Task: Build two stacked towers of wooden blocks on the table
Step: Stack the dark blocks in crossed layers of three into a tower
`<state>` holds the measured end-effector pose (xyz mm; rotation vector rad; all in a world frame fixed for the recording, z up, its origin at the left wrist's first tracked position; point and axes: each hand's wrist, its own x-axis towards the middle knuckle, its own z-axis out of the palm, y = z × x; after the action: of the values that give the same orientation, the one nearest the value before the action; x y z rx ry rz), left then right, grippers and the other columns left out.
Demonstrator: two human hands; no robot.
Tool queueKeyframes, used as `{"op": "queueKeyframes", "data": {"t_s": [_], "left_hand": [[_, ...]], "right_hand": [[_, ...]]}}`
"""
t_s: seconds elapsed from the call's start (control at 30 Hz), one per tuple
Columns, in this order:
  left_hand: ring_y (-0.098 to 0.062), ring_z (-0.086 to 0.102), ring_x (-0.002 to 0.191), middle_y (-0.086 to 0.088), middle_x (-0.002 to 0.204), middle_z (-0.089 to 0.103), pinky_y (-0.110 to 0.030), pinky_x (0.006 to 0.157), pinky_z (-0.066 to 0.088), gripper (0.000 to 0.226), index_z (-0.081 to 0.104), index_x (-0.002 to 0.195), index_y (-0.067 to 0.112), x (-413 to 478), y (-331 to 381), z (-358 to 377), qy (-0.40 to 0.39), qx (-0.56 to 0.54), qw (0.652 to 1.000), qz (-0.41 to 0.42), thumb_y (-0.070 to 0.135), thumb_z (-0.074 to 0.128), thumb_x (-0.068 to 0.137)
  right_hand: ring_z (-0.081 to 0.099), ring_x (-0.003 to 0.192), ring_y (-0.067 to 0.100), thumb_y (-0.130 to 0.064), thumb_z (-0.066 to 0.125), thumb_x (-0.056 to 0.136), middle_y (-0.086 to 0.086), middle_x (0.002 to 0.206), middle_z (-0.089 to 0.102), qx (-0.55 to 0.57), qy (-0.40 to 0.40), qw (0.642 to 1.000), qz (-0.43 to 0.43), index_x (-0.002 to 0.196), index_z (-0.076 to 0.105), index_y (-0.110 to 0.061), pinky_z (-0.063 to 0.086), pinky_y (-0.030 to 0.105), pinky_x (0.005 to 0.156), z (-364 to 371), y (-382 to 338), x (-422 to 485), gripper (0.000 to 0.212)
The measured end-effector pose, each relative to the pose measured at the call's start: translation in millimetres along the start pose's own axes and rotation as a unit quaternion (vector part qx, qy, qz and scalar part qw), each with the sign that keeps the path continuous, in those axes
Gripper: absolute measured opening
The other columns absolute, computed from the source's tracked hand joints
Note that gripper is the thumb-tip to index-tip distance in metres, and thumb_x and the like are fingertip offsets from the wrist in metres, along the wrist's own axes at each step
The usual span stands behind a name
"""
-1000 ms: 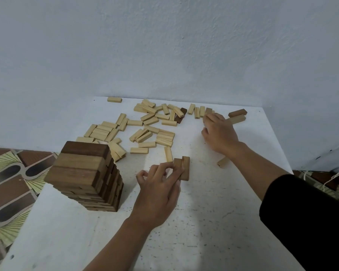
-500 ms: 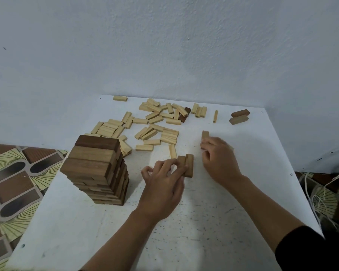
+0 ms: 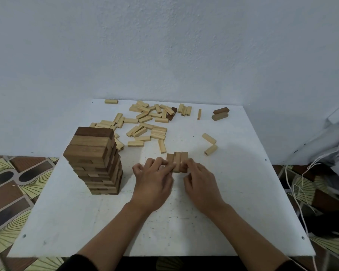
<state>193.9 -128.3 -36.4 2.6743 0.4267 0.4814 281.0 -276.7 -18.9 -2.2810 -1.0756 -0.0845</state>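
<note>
Well inside the table [image 3: 243, 192] edges, left hand [image 3: 153, 183] and right hand [image 3: 202, 182] fingers [image 3: 160, 162] pinching block row [image 3: 177, 160].

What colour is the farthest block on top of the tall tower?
The far top block is dark reddish brown, clearest in the head view.

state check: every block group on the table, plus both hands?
tall tower: standing, many layers, untouched.
three-block row: flat on table, side by side, touching.
left hand: fingers curled on the row's left side.
right hand: fingers curled on the row's right side.
loose pale blocks: scattered, far side.
two dark blocks: lying together, far right.
</note>
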Motion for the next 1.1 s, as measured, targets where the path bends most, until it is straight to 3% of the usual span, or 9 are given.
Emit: {"op": "queueKeyframes", "data": {"t_s": [0.07, 0.27, 0.57, 0.77, 0.9, 1.0, 1.1], "left_hand": [[-0.014, 0.052, 0.110, 0.013, 0.117, 0.058, -0.040, 0.086, 0.025, 0.035, 0.067, 0.125, 0.036, -10, 0, -2, 0.005, -0.001, 1.000, 0.011, 0.034, 0.051, 0.094], [-0.016, 0.053, 0.103, 0.012, 0.108, 0.057, -0.039, 0.080, 0.034, 0.035, 0.069, 0.123, 0.029, -40, -1, -12, 0.006, -0.007, 0.999, 0.047, 0.030, 0.057, 0.091], [-0.015, 0.050, 0.099, 0.009, 0.108, 0.054, -0.039, 0.079, 0.047, 0.038, 0.067, 0.127, 0.026, -72, -4, -33, -0.035, -0.014, 0.994, 0.102, 0.030, 0.054, 0.092], [-0.013, 0.048, 0.107, 0.007, 0.125, 0.048, -0.040, 0.089, 0.048, 0.051, 0.056, 0.142, 0.026, -84, -13, -38, -0.078, -0.046, 0.990, 0.108, 0.025, 0.059, 0.091], [-0.009, 0.046, 0.114, 0.011, 0.132, 0.042, -0.033, 0.097, 0.046, 0.058, 0.048, 0.149, 0.030, -78, -16, -43, -0.090, -0.110, 0.987, 0.078, 0.033, 0.063, 0.093], [0.001, 0.042, 0.122, 0.017, 0.135, 0.034, -0.018, 0.101, 0.041, 0.072, 0.040, 0.153, 0.033, -67, -16, -48, -0.111, -0.149, 0.981, 0.049, 0.039, 0.073, 0.090], [0.001, 0.044, 0.118, 0.017, 0.140, 0.032, -0.010, 0.097, 0.038, 0.083, 0.035, 0.155, 0.026, -49, -14, -51, -0.173, -0.136, 0.975, 0.038, 0.041, 0.078, 0.085]], "right_hand": [[0.057, 0.078, 0.016, -0.003, 0.053, 0.090, 0.000, 0.094, 0.065, 0.004, -0.011, 1.000, 0.009, 0.113, 0.054, -0.015, 0.052, 0.031, 0.069, -2, -4, -8, 0.026], [0.050, 0.072, 0.009, -0.007, 0.059, 0.087, -0.008, 0.084, 0.060, 0.003, -0.032, 0.999, 0.003, 0.096, 0.054, -0.020, 0.033, 0.015, 0.061, -10, -17, -34, 0.017], [0.056, 0.077, 0.010, -0.020, 0.061, 0.085, -0.010, 0.085, 0.063, 0.034, -0.047, 0.998, -0.012, 0.095, 0.058, -0.023, 0.047, 0.027, 0.068, -14, -30, -58, 0.011], [0.062, 0.104, 0.004, -0.009, 0.075, 0.083, -0.014, 0.106, 0.067, 0.181, -0.024, 0.981, 0.063, 0.109, 0.066, -0.021, 0.049, 0.017, 0.092, -20, -28, -64, 0.029], [0.061, 0.113, 0.004, -0.009, 0.082, 0.079, -0.016, 0.118, 0.063, 0.215, 0.011, 0.973, 0.076, 0.121, 0.064, -0.021, 0.049, 0.017, 0.095, -27, -21, -60, 0.048], [0.053, 0.116, -0.001, -0.027, 0.085, 0.077, -0.018, 0.131, 0.049, 0.141, -0.054, 0.986, 0.065, 0.139, 0.052, -0.027, 0.044, 0.013, 0.093, -32, -10, -46, 0.071], [0.050, 0.113, 0.002, -0.046, 0.085, 0.073, -0.016, 0.133, 0.048, 0.090, -0.142, 0.983, 0.079, 0.146, 0.046, -0.026, 0.047, 0.025, 0.095, -35, -3, -30, 0.086]]}}
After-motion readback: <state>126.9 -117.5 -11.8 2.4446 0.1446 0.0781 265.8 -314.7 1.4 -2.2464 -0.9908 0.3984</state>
